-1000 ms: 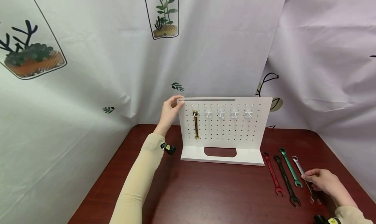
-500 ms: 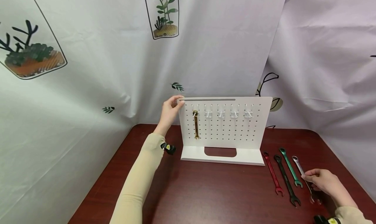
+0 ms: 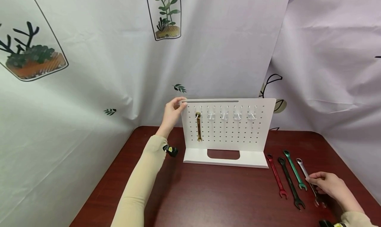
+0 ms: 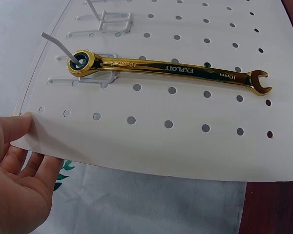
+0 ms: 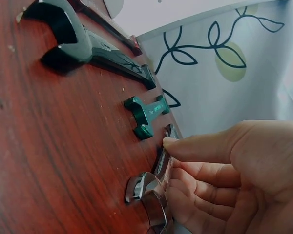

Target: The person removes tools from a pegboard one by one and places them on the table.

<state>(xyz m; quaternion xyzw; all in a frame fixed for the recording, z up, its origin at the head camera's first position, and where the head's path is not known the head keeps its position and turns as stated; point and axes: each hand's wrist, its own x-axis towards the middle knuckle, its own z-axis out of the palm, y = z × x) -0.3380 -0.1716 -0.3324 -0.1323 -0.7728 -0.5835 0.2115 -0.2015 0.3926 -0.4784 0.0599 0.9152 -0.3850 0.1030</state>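
Observation:
My left hand (image 3: 171, 115) pinches the upper left corner of a white pegboard (image 3: 226, 137), thumb in front and fingers behind. A gold combination wrench (image 4: 171, 69) hangs by its ring end on the leftmost hook of the board; the left wrist view shows 10mm stamped on it. At the right of the table, my right hand (image 3: 328, 185) pinches a silver combination wrench (image 3: 304, 169) around its middle, and the wrench still lies along the tabletop. Left of it lie a green wrench (image 3: 294, 170), a black wrench (image 3: 290, 182) and a red wrench (image 3: 276, 176).
Several white hooks (image 3: 237, 115) in a row on the board bear nothing. The board's foot (image 3: 196, 156) stands on the dark red table (image 3: 226, 194). A printed cloth (image 3: 223, 55) hangs close behind the table and along its sides.

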